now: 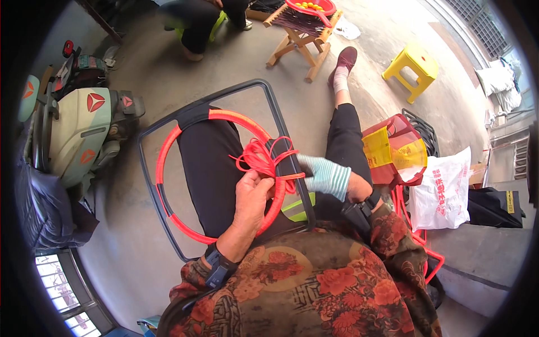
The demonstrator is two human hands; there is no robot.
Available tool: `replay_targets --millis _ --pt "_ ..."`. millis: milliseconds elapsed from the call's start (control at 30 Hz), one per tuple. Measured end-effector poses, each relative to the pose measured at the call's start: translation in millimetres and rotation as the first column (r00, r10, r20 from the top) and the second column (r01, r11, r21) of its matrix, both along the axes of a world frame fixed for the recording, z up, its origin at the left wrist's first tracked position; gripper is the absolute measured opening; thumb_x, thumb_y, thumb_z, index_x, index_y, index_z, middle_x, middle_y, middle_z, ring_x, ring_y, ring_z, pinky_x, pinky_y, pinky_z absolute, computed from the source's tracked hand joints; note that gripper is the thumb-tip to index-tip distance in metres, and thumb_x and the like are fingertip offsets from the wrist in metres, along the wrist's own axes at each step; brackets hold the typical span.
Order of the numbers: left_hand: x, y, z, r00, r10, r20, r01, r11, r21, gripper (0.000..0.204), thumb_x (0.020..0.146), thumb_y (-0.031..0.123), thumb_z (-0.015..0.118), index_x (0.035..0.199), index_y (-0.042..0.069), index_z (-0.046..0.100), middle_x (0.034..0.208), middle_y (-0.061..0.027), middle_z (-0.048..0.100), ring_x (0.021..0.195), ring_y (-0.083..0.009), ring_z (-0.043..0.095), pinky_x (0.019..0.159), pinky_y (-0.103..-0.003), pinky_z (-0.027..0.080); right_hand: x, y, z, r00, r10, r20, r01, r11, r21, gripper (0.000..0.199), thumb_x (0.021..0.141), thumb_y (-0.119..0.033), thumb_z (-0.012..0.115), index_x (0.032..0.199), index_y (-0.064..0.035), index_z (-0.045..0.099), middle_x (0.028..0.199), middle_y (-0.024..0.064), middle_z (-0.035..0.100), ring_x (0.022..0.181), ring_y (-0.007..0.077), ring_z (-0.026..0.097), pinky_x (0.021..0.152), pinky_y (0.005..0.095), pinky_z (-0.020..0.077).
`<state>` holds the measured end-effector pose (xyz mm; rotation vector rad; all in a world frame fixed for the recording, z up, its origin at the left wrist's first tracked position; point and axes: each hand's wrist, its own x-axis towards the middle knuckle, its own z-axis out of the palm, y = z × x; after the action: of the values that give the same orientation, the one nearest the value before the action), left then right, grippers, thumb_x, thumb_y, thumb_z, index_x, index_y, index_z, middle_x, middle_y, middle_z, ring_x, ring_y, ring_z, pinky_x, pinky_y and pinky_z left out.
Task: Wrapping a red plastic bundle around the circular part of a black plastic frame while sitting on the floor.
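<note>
The left hand [252, 194], bare, is closed around the right-hand arc of a red-orange hoop [168, 147], the thumb laid over the top and the fingers curled beneath, pinching a bunch of loose red-orange cord [259, 159] that loops out just above and beyond the fingertips. The right hand [327, 177], in a striped pale-green and white knitted glove, is wrapped around the right bar of a dark grey rounded-rectangle frame [149, 185]; its fingers point toward the left hand and end just beside the cord bundle, at the spot where hoop and frame bar cross. The hoop lies inside the frame, both resting across the person's lap on black trousers, with most of the hoop curving away to the left of the left hand's fingers. A few strands of cord wrap the frame bar between the two sets of fingers.

Well to the right of the gloved hand stand a red basket with yellow packets [393, 149] and a white plastic bag [443, 188]. Far beyond the fingers are a wooden folding stand [300, 44] and a yellow plastic stool [416, 67]. Far to the left of the hands is a pale green scooter [78, 132].
</note>
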<state>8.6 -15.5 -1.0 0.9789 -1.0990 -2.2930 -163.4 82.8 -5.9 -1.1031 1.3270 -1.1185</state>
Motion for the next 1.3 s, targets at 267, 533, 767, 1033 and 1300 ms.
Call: replay_targets --millis 267,533,767,1033,1300 --pt "-4 14 -4 0.966 -0.254 -0.055 0.259 0.955 0.145 0.013 0.091 0.015 0.06 0.091 0.002 0.058 0.075 -0.0071 0.063 0.064 -0.0148 0.064 0.062 -0.027 0.053 -28 61 -21 0.812 -0.471 0.346 0.551 0.813 -0.188 0.021 0.076 -0.014 0.065 0.093 -0.0044 0.057 0.104 0.0128 0.061 0.102 0.0229 0.057 0.097 0.0365 0.0407" --pt "0 -1 11 0.986 -0.166 -0.032 0.168 0.984 0.066 0.013 0.091 0.014 0.06 0.096 0.002 0.056 0.082 -0.0087 0.064 0.065 -0.0151 0.064 0.059 -0.026 0.055 -131 198 -3 0.211 -0.149 0.966 0.889 0.44 -0.126 0.025 0.087 -0.029 0.06 0.095 -0.0066 0.055 0.082 0.0046 0.058 0.077 0.0185 0.056 0.081 0.0346 0.0472" --pt "-1 5 5 0.986 -0.153 -0.06 0.153 0.988 -0.006 0.01 0.092 0.008 0.058 0.099 0.003 0.053 0.088 -0.0104 0.065 0.068 -0.0157 0.066 0.062 -0.026 0.056 -95 152 -18 0.208 -0.473 0.856 0.789 0.598 0.139 0.041 0.087 -0.037 0.064 0.108 -0.0035 0.055 0.083 0.0014 0.054 0.065 0.0115 0.052 0.06 0.0262 0.0484" --pt "1 9 4 0.987 -0.148 -0.058 0.148 0.989 -0.004 0.009 0.091 0.008 0.059 0.097 0.002 0.054 0.089 -0.0093 0.065 0.07 -0.0143 0.066 0.063 -0.024 0.055 -1 39 -1 0.947 -0.299 0.119 0.242 0.906 0.348 0.024 0.086 -0.027 0.066 0.093 -0.0038 0.063 0.072 0.0005 0.06 0.065 0.0092 0.056 0.06 0.0257 0.0474" --pt "2 2 4 0.985 -0.174 0.004 0.174 0.985 0.001 0.014 0.091 0.011 0.06 0.099 0.003 0.052 0.083 -0.0122 0.066 0.062 -0.0161 0.065 0.053 -0.025 0.055 -5 54 38 0.647 -0.431 0.628 0.521 0.852 0.048 0.036 0.087 -0.042 0.06 0.083 -0.0074 0.052 0.071 0.0069 0.057 0.056 0.0133 0.051 0.053 0.0248 0.0405"
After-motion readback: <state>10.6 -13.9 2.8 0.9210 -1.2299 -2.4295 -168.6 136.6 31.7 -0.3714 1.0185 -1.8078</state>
